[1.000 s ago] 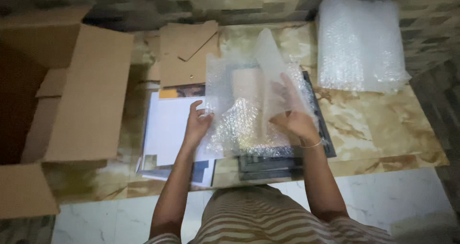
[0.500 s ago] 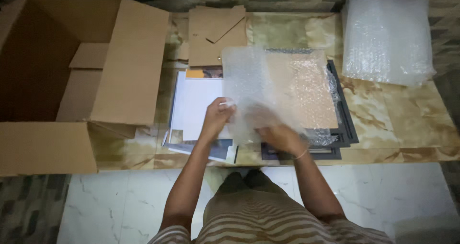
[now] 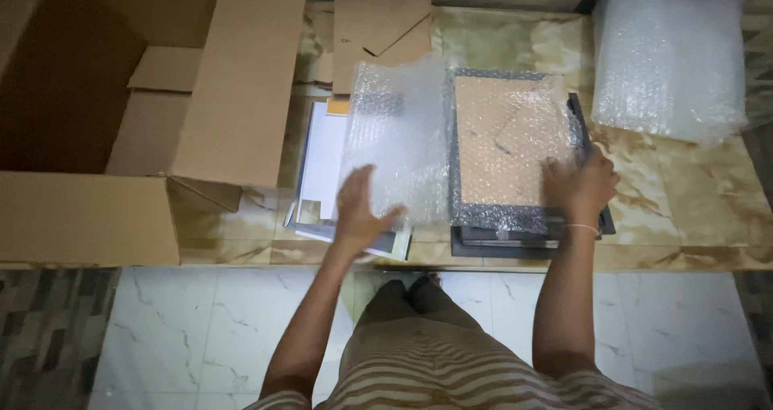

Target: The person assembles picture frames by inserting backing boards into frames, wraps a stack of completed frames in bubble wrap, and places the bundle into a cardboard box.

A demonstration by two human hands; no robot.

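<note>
A picture frame with a brown backing (image 3: 503,148) lies face down on a stack of dark frames (image 3: 515,237), with a sheet of bubble wrap (image 3: 398,140) spread under and over it. My right hand (image 3: 578,189) presses flat on the frame's right edge. My left hand (image 3: 360,213), fingers spread, lies on the loose left flap of the bubble wrap. That flap covers a stack of white sheets and frames (image 3: 322,168).
A large open cardboard box (image 3: 161,112) stands at the left. Flat cardboard pieces (image 3: 378,32) lie at the back. A thick pile of bubble wrap (image 3: 672,56) sits at the right. All rest on a marble ledge (image 3: 684,209) above a white tiled floor (image 3: 217,329).
The bubble wrap was held up in both hands; now it lies spread flat over the frame and the white stack. My right hand has moved to the frame's right edge.
</note>
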